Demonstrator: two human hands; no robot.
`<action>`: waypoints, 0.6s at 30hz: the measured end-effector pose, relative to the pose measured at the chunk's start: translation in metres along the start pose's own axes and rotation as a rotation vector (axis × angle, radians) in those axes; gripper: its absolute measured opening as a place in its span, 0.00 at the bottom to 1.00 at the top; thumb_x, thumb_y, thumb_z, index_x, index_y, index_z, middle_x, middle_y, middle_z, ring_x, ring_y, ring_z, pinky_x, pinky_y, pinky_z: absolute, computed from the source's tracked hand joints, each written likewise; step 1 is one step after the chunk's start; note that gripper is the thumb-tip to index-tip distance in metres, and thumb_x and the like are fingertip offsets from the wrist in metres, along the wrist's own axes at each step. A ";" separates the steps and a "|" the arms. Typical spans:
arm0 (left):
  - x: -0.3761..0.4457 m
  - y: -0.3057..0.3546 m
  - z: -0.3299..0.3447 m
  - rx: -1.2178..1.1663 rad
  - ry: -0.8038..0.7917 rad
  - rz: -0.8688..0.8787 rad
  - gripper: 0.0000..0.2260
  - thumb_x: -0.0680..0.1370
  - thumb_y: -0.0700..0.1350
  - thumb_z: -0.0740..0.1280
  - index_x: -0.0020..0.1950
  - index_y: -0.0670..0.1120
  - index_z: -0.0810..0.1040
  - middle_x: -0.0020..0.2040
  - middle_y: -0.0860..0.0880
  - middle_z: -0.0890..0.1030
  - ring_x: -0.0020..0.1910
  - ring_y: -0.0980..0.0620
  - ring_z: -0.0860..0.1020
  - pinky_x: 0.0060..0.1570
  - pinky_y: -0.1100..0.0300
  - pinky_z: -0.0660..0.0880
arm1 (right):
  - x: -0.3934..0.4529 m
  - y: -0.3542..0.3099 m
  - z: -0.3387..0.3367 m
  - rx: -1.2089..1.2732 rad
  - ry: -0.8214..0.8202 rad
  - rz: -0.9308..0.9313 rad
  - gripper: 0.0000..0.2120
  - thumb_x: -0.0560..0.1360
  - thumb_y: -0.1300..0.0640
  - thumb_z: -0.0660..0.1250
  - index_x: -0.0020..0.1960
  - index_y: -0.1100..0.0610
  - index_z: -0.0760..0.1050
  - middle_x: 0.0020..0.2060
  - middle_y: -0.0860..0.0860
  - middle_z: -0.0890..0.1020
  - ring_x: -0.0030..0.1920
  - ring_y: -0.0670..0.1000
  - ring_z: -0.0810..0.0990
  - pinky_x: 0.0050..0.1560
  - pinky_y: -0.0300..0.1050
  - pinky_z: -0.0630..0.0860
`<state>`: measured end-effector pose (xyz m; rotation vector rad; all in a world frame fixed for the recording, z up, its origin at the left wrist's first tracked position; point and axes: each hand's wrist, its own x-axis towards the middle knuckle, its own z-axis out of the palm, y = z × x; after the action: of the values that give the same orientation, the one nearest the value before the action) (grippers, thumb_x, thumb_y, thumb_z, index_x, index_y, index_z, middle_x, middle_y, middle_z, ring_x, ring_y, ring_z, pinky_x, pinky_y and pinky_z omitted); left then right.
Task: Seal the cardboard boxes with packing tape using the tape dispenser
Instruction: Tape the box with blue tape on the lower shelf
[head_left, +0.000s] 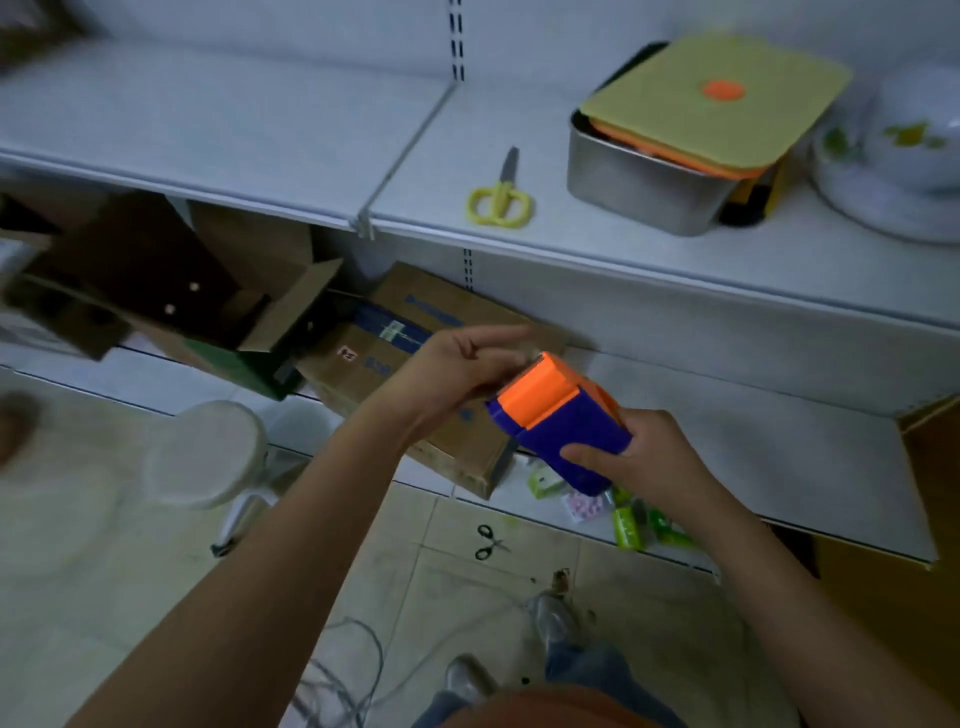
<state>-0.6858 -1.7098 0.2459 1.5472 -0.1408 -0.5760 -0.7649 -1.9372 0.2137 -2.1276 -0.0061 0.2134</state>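
Tape dispenser held in both my hands in front of the shelves.

My right hand (636, 457) grips the blue body of the tape dispenser (563, 423), thumb across its side, while the fingers of my left hand (462, 364) curl against its orange front end; whether they pinch tape there I cannot tell. The dispenser is in the air, above the lower shelf (779, 457). Behind my left hand a closed cardboard box (395, 364) lies tilted on that shelf, beside an open cardboard box (208, 291). Yellow scissors (500, 200) and a steel container (639, 192) sit on the upper shelf (260, 130).
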 end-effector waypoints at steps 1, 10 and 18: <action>-0.010 0.005 -0.005 0.058 0.032 0.020 0.14 0.79 0.35 0.67 0.63 0.47 0.80 0.49 0.46 0.86 0.47 0.53 0.84 0.48 0.62 0.79 | -0.003 -0.010 0.004 -0.005 -0.018 -0.011 0.27 0.60 0.36 0.72 0.48 0.57 0.82 0.40 0.50 0.86 0.41 0.45 0.84 0.42 0.46 0.81; -0.087 0.033 -0.049 0.421 0.301 0.208 0.13 0.78 0.32 0.66 0.57 0.44 0.84 0.44 0.48 0.87 0.47 0.54 0.85 0.51 0.60 0.81 | -0.017 -0.078 0.042 -0.034 -0.138 -0.054 0.20 0.63 0.33 0.69 0.39 0.50 0.79 0.34 0.45 0.84 0.36 0.42 0.82 0.32 0.36 0.75; -0.142 0.048 -0.104 0.238 0.485 0.237 0.08 0.78 0.33 0.68 0.55 0.37 0.82 0.45 0.42 0.86 0.45 0.47 0.86 0.49 0.56 0.83 | -0.029 -0.097 0.052 0.061 -0.178 -0.023 0.17 0.67 0.41 0.72 0.30 0.53 0.73 0.25 0.45 0.80 0.27 0.40 0.77 0.28 0.33 0.70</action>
<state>-0.7500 -1.5585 0.3251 1.8269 -0.0196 0.0129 -0.7942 -1.8437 0.2726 -2.0411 -0.1266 0.3838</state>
